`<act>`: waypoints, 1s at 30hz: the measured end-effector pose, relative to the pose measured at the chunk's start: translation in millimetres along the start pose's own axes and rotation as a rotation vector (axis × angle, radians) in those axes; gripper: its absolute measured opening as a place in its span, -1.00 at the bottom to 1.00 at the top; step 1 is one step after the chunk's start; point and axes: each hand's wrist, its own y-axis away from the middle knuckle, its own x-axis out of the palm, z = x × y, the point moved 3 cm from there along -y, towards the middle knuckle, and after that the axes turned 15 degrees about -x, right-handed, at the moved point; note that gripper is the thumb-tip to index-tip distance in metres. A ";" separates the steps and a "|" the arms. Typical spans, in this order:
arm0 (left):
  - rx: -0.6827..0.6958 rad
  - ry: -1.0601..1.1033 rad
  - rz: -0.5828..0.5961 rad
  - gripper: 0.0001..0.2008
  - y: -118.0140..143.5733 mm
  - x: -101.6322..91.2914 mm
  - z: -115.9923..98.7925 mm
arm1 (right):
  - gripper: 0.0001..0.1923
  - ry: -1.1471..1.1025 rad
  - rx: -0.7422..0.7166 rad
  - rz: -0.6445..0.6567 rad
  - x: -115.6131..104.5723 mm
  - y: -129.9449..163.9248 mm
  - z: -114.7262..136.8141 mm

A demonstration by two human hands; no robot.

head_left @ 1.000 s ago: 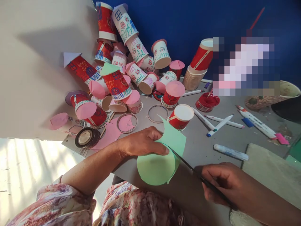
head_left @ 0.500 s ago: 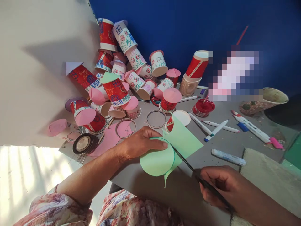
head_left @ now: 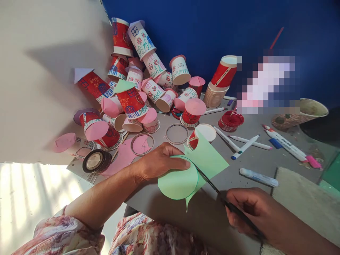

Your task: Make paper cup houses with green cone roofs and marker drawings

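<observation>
- Right hand (head_left: 252, 212): closed around the scissors (head_left: 212, 184), blades set into the paper edge.
- Left hand (head_left: 159, 163): fingers pinching the green paper (head_left: 183, 177), held just above the grey table (head_left: 239, 166).
- Beyond: 1 red cup (head_left: 196, 136), markers (head_left: 247, 143), decorated cup pile (head_left: 138, 85).

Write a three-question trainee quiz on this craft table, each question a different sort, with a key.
1. True or false: the left hand holds the green paper.
2. What does the right hand grip? A) marker B) scissors C) tape roll
3. Fill in: the tape roll lies to the ____ of the left hand.

Key: 1 true. 2 B. 3 left.
</observation>
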 end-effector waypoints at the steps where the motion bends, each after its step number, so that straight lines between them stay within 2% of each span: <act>1: -0.004 -0.003 0.000 -0.76 -0.1 0.1 0.3 | -0.59 -0.005 0.003 0.005 0.3 -0.4 -0.8; 18: 0.001 -0.056 0.007 -0.74 1.0 1.5 -1.1 | -0.65 -0.028 0.023 0.031 0.0 1.2 -4.9; 30: 0.052 -0.147 0.090 -0.61 0.3 1.0 -1.6 | -0.66 0.054 0.002 0.056 0.7 2.2 1.3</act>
